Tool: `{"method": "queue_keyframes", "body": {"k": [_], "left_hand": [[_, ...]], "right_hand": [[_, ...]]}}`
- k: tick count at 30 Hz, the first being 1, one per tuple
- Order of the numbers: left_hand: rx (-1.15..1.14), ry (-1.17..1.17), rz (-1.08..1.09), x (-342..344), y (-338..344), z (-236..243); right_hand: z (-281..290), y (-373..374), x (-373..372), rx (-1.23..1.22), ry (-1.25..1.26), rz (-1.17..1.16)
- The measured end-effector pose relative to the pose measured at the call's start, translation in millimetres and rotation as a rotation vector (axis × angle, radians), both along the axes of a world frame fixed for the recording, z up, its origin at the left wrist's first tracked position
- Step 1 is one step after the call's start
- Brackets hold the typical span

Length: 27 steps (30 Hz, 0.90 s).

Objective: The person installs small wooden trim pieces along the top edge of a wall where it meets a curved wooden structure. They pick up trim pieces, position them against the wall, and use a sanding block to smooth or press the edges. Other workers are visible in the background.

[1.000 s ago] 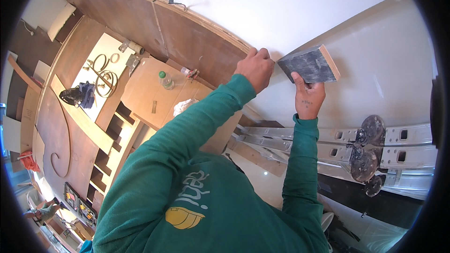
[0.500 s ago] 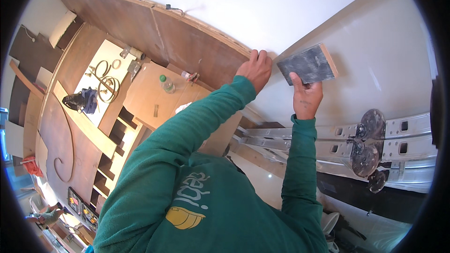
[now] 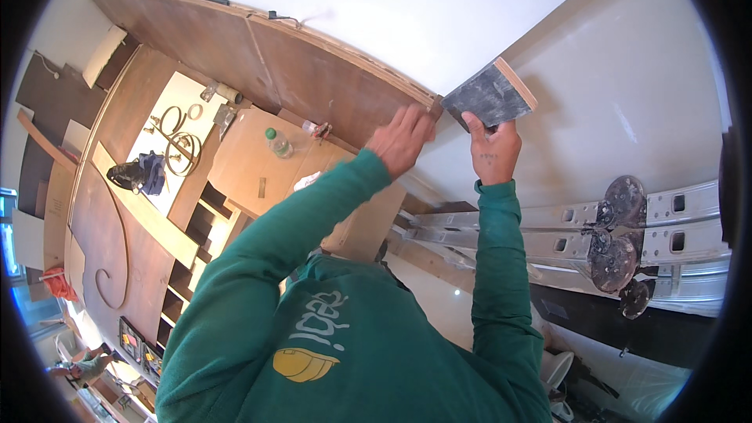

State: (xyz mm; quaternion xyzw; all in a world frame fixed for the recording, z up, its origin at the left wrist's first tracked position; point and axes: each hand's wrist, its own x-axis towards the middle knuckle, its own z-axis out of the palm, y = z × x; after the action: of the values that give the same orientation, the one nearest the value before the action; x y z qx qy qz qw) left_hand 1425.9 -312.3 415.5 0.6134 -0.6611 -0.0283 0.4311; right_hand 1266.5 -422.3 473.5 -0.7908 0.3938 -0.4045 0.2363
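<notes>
In my right hand [image 3: 496, 150] is a flat wooden block [image 3: 486, 98] with a scuffed dark grey face and a pale wood edge. The thumb lies across the dark face; the other fingers are hidden behind it. The block's left corner is at the end of a long brown wooden panel [image 3: 313, 70], by the white wall; I cannot tell whether they touch. My left hand [image 3: 403, 139] is in front of the panel near that end, fingers bent and smeared by motion. Whether anything is in them cannot be made out.
Lower left, a tan board [image 3: 243, 149] bears a green-capped bottle [image 3: 278, 143]. Beyond lie coiled black hoses [image 3: 182, 153] and a dark cloth bundle [image 3: 141, 174]. Metal ladder rails [image 3: 681, 223] with dirty round feet [image 3: 615, 261] stand right. A person [image 3: 82, 366] is far lower left.
My right hand has brought the block left, closer to the panel's end. My left hand has drawn back left and down from the panel's top edge.
</notes>
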Motion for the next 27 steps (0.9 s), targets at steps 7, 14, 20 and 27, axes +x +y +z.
{"method": "queue_keyframes", "body": {"k": [7, 14, 20, 27], "left_hand": [[0.407, 0.288, -0.105, -33, 88, -60], [0.24, 0.338, -0.125, -23, 68, -11], [0.036, 0.106, 0.034, -20, 14, 12], [0.133, -0.238, 0.243, -13, -58, 21]], "right_hand": [[3, 1, 0, 0.027, -0.07, 0.031], [26, 14, -14, -0.048, -0.248, 0.003], [41, 21, -38, -0.05, -0.262, -0.042], [31, 27, -50, 0.003, -0.302, -0.039]]}}
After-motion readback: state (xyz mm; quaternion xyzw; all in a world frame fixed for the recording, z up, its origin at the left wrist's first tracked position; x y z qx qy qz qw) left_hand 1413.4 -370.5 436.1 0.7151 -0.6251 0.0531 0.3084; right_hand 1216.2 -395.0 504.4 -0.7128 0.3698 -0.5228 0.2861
